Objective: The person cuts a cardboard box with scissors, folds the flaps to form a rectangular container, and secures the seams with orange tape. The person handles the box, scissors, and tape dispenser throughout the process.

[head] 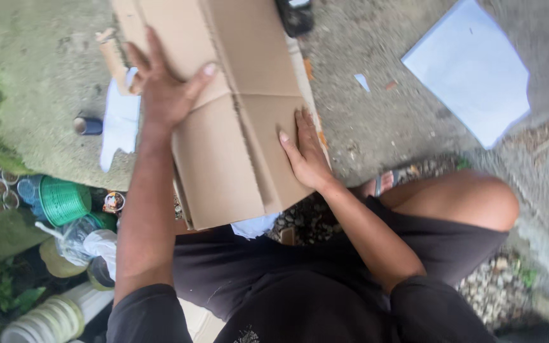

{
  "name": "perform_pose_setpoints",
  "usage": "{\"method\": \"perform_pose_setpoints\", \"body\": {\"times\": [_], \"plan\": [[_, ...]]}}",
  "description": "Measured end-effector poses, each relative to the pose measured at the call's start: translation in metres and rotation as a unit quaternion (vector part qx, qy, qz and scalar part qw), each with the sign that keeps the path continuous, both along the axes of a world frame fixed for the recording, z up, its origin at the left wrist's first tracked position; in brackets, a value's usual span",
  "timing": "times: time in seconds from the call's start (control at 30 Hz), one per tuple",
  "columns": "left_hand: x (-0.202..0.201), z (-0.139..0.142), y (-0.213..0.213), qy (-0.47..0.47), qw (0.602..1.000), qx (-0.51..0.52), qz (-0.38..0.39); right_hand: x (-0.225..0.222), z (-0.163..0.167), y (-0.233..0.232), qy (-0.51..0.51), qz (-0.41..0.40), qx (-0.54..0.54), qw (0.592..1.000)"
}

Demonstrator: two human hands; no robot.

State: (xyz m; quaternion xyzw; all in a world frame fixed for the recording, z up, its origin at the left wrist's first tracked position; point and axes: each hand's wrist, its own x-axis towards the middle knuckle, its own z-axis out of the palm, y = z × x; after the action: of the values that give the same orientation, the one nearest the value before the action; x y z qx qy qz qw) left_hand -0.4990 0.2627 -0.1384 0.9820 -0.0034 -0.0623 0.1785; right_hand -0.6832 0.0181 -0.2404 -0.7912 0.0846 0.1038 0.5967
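Pressing down on a flattened brown cardboard sheet (236, 121), both hands lie open and flat on it, gripping nothing: the left hand (163, 89) is spread near the upper left of the sheet with its fingers (155, 47) splayed, and the right hand (306, 155) rests palm-down by the right edge, beside a fold line. The cardboard lies on rough concrete ground (376, 108) in front of the person's knees and overhangs toward the black shorts (287, 279). Since nothing clamps the sheet, I judge it could slide or pivot on the gritty ground if one hand presses harder than the other, and it could buckle along its creases. A white paper sheet (471, 67) lies loose well apart at the upper right, and a gust or a sweeping arm could shift it. White scraps (121, 124) poke out from under the cardboard's left edge and could be dragged or torn if the sheet moves. To the left, a green mesh basket (63, 200), plastic bags and other clutter sit near the left elbow, which could knock them. A small dark cylinder (88, 126) lies just beside the scraps and looks liable to roll.
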Motion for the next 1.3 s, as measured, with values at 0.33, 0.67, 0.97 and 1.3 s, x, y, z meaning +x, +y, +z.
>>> {"method": "perform_pose_setpoints", "body": {"times": [0.33, 0.67, 0.97, 1.3], "plan": [[0.027, 0.018, -0.017, 0.033, 0.997, -0.035, 0.062, 0.192, 0.072, 0.057, -0.193, 0.090, -0.092, 0.973], [0.041, 0.026, 0.007, 0.012, 0.998, -0.057, -0.033, 0.226, 0.102, 0.062, -0.241, 0.088, -0.150, 0.955], [0.041, 0.038, 0.009, 0.021, 0.993, -0.115, -0.025, 0.366, 0.162, 0.149, -0.009, 0.184, -0.545, 0.818], [0.049, 0.061, 0.021, 0.048, 0.977, -0.208, 0.001, 0.363, 0.150, 0.171, -0.086, 0.103, -0.605, 0.785]]}}
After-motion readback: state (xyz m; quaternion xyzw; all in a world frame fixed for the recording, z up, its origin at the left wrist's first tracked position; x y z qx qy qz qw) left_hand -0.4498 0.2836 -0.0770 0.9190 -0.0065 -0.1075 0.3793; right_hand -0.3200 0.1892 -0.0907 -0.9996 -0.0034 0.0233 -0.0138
